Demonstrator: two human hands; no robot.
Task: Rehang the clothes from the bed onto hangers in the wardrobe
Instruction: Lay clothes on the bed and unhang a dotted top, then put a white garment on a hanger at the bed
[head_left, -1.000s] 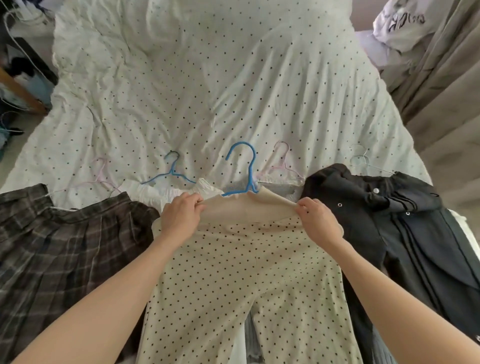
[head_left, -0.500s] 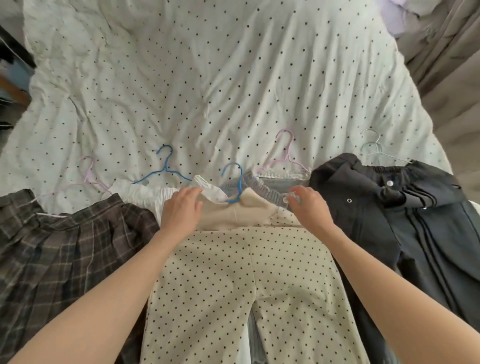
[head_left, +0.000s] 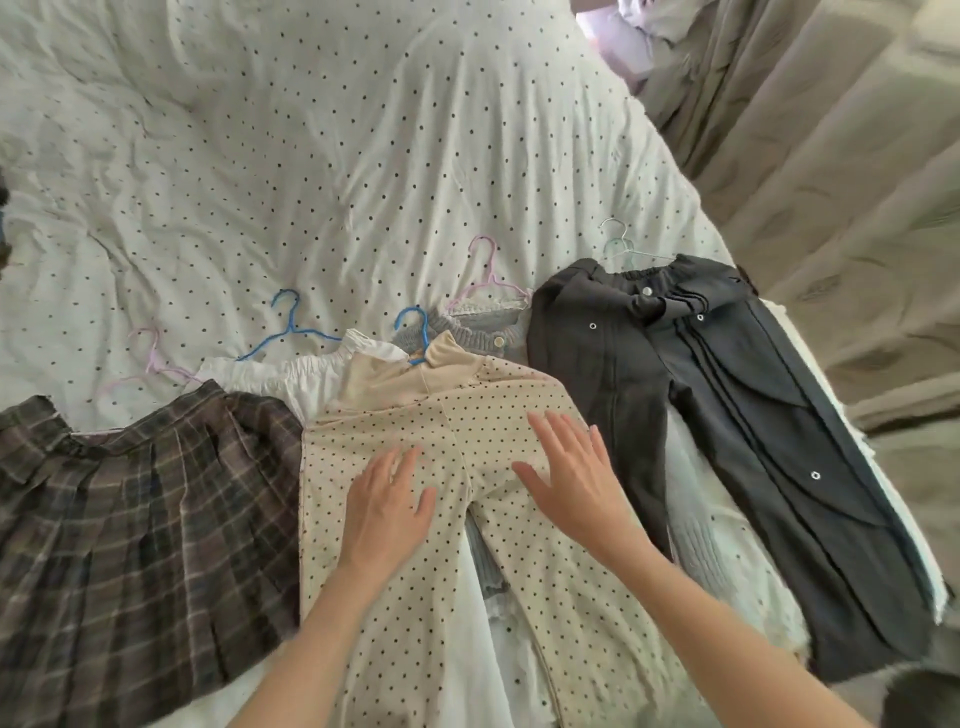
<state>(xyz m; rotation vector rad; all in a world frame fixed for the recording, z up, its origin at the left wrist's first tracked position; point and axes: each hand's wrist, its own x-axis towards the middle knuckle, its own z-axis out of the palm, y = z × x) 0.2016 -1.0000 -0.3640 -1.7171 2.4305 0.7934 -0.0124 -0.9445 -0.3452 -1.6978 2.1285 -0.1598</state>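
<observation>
both hands (head_left: 387, 506) now flat, lower on dotted trousers (head_left: 441, 571)

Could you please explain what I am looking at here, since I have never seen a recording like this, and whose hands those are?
There is no machine: a person wears a camera on the head, looking down at their own hands. The left hand and right hand lie flat, fingers spread, on cream polka-dot trousers; neither grips anything. The trousers sit on a blue hanger, on a dotted white bedspread. Beside them lie a plaid skirt, a white garment, a grey knit top and dark grey trousers, each with a hanger hook showing above it. Beige curtains hang on the right.
</observation>
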